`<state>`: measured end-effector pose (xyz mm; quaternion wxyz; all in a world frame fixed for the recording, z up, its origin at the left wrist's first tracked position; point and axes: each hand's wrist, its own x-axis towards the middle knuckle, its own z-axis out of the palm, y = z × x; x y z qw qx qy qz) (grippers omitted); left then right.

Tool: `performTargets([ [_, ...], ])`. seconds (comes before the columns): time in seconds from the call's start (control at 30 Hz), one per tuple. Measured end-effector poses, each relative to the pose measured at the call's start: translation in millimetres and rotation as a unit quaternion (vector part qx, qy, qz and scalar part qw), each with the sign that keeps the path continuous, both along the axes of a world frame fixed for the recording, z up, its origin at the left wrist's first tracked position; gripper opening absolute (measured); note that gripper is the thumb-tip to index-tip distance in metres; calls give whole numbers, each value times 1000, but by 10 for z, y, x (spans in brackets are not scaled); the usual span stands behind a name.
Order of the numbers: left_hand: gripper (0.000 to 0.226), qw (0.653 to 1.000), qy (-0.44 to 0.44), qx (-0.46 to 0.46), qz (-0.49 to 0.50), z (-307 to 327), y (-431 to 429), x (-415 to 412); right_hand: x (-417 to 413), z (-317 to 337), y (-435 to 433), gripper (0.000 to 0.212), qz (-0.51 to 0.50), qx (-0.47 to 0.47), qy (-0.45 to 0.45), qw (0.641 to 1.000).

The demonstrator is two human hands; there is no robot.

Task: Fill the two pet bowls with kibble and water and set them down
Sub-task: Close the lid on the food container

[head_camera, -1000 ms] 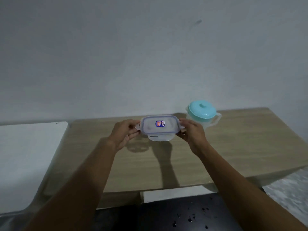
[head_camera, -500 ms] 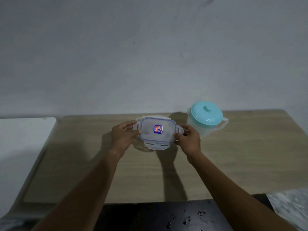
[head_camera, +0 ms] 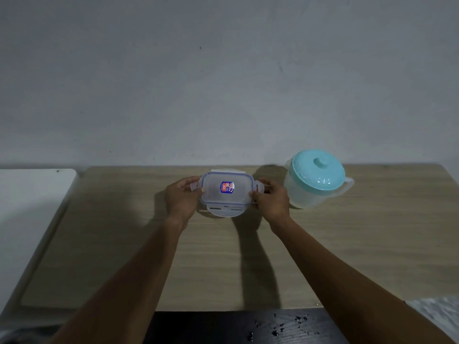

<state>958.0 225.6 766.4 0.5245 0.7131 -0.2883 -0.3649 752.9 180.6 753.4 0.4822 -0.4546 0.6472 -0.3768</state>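
Both hands grasp one clear plastic container by its short ends: the left hand pinches the side flap at the 9 o'clock end with curled fingers, and the right hand curls round the 3 o'clock end, thumb on the lid edge. A plain grey wall fills the view from 9 through 12 to 3 o'clock. Below it lies a light wooden table, with a white surface adjoining its 9 o'clock edge and a dark surface, flecked with small specks, along its 6 o'clock edge. A translucent jug with a teal lid stands on the table at 3 o'clock of the container, just beside the right hand. The container sits over the far middle of the table; whether it rests on the wood cannot be told. Its lid carries a blue seal line, a flap splayed outward at 6 o'clock, and a small blue and red label at centre.
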Motion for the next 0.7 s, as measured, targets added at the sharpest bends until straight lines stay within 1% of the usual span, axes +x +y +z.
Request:
performTargets([
  [0.3,31,999,-38,-10,0,-154,-2,22,96,-63,-42,43,-13,8,-6,1000],
  [0.47,31,1000,-7,-1,13,-204,121,-1,73,-67,-20,44,4,11,-15,1000],
  [0.7,44,997,45,25,55,-217,120,-48,87,-115,13,45,-16,27,-31,999],
])
